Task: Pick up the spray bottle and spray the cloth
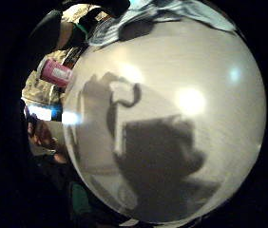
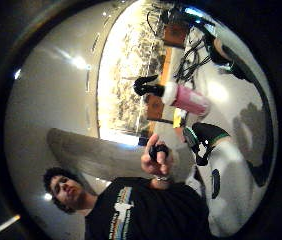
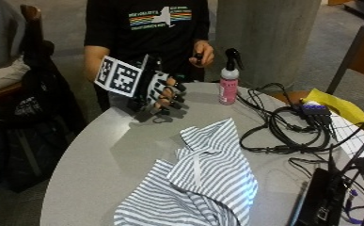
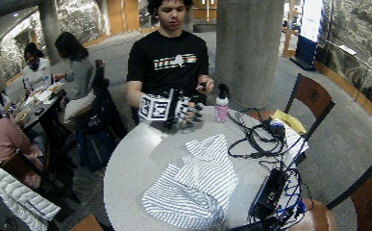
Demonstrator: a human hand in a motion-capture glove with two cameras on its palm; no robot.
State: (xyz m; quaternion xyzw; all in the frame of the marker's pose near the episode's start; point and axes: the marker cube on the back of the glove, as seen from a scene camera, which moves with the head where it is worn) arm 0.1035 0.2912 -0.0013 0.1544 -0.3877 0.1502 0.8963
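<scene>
Spray bottle (image 3: 229,79), pink with black trigger: outside view, upright on round table (image 3: 100,160), apart from gloved right hand (image 3: 160,92) (fingers loosely curled, holding nothing) above the tabletop; striped cloth (image 3: 200,183) crumpled nearer the camera. Thumb-side palm view: bottle (image 2: 178,96) beyond glove fingertips, untouched.
</scene>
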